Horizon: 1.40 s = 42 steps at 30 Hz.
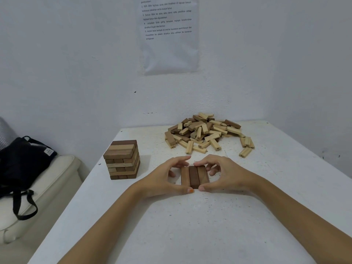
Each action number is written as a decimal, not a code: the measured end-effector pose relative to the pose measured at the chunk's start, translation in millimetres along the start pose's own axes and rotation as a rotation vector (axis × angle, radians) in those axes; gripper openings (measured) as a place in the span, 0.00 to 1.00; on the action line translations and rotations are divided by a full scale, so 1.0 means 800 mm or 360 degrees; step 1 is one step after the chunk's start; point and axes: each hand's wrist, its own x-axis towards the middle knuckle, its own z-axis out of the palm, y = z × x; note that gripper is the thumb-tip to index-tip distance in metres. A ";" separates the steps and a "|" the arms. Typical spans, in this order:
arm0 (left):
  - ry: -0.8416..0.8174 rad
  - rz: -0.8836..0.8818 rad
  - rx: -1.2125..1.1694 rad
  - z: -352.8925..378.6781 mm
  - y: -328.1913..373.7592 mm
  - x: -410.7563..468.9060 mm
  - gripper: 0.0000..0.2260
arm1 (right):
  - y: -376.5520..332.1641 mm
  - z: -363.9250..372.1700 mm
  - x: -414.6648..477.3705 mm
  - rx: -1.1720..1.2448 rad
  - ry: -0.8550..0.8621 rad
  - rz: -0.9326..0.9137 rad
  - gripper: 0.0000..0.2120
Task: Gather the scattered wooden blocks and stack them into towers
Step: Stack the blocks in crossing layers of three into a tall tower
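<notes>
Three brown wooden blocks (194,176) lie flat side by side on the white table (209,225), forming one layer. My left hand (163,178) cups the layer's left side, fingers at its far end and thumb at its near end. My right hand (226,174) mirrors it on the right side, thumb touching the near end. Both hands press the three blocks together. A finished tower (122,160) of several layers stands to the left. A loose pile of pale and brown blocks (205,133) lies at the back of the table.
A black bag (22,168) rests on a cream cushioned seat (47,191) left of the table. White walls close off the back and right, with a printed sheet (169,33) taped above the pile.
</notes>
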 end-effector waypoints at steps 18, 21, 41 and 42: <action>0.0124 -0.0004 -0.0073 -0.001 -0.005 0.003 0.37 | 0.005 0.006 0.002 -0.0037 0.0088 -0.0074 0.31; 0.0122 -0.0001 -0.0066 -0.001 -0.004 0.002 0.36 | 0.007 0.008 0.003 -0.0035 0.0109 -0.0058 0.33; 0.0140 -0.0016 -0.0014 0.000 -0.002 0.001 0.36 | 0.001 0.010 -0.001 -0.0063 0.0128 -0.0032 0.32; 0.0136 -0.0017 -0.0003 0.000 -0.002 0.001 0.36 | 0.000 0.010 -0.001 -0.0060 0.0130 -0.0035 0.31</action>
